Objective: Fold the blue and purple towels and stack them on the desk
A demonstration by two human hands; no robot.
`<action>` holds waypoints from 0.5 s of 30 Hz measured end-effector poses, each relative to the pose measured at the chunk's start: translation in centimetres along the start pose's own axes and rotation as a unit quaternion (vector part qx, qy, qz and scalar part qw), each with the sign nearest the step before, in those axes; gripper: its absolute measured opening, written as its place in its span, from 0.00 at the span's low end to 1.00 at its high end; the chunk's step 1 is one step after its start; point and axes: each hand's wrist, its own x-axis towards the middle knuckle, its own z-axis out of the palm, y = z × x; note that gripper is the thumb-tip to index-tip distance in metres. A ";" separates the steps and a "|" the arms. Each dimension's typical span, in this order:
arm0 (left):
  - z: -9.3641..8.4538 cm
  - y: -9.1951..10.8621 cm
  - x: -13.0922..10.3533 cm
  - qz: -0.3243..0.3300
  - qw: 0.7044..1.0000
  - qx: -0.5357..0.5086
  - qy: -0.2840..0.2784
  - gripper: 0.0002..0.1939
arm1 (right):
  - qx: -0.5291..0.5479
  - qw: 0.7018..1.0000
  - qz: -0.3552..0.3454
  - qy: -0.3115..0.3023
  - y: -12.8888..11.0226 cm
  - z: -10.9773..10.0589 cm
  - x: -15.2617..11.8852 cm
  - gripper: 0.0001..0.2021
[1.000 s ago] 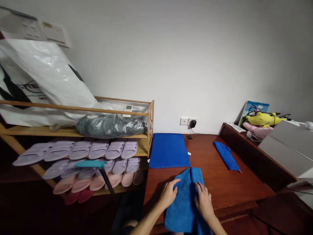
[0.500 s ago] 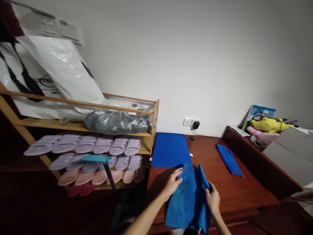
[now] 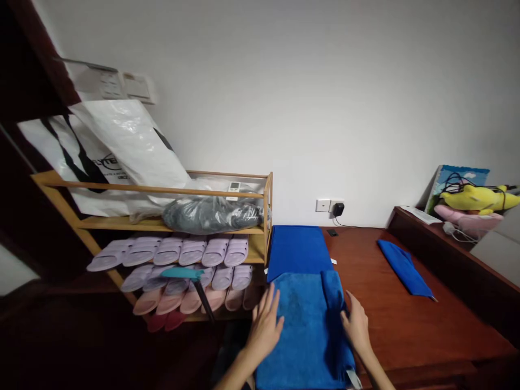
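Note:
A blue towel [image 3: 303, 325] lies spread at the front of the brown desk, with a darker smudge on it. Its right side is folded over into a thick, loose strip [image 3: 333, 298], and a white tag shows at the lower right corner. My left hand [image 3: 266, 322] is open at the towel's left edge, fingers spread. My right hand [image 3: 357, 325] is beside the folded strip, its thumb against the cloth and its fingers stretched out. Behind it lies a flat blue towel [image 3: 300, 249], partly overlapped by the front one. Further right is a narrow folded blue cloth [image 3: 406, 268].
A wooden rack [image 3: 268, 216] with several slippers [image 3: 215, 252] and a white bag [image 3: 130, 141] stands left of the desk [image 3: 365, 271]. A teal-topped black pole [image 3: 203, 298] leans before it. A yellow plush toy [image 3: 475, 197] and cables rest on the raised right ledge.
The front towel has been lowered and spread out on the desk. My left hand has moved to its left edge and opened; my right hand's fingers have straightened. The view has shifted left.

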 end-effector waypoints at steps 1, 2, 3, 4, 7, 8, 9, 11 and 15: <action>0.8 1.0 -0.5 0.034 0.999 0.026 0.004 0.33 | -0.029 0.999 -0.044 -0.014 -1.0 0.3 -0.8 0.28; 1.6 2.1 -0.8 0.064 0.997 0.043 0.002 0.32 | -0.060 0.993 -0.095 -0.040 -2.0 0.7 -1.6 0.28; 2.4 3.2 -1.0 0.082 0.995 0.058 -0.003 0.32 | -0.090 0.982 -0.145 -0.075 -3.0 1.3 -2.6 0.28; 3.2 4.0 -1.0 0.089 0.993 0.071 -0.008 0.32 | -0.114 0.971 -0.180 -0.111 -3.8 1.9 -3.5 0.27; 5.3 5.0 -0.7 0.068 0.993 0.100 -0.008 0.29 | -0.180 0.947 -0.199 -0.179 -4.0 3.0 -5.3 0.26; 5.9 4.8 -0.6 0.061 0.993 0.104 -0.003 0.28 | -0.207 0.941 -0.194 -0.184 -3.3 2.9 -5.4 0.27; 6.3 4.6 -0.5 0.060 0.993 0.105 0.005 0.28 | -0.237 0.936 -0.187 -0.181 -2.3 2.3 -5.3 0.27; 6.9 4.0 -0.5 0.063 0.992 0.104 0.019 0.28 | -0.301 0.924 -0.173 -0.160 0.4 0.2 -4.5 0.26; 7.2 3.4 -0.6 0.068 0.992 0.106 0.024 0.28 | -0.413 0.893 -0.102 -0.144 6.6 -7.1 -1.4 0.22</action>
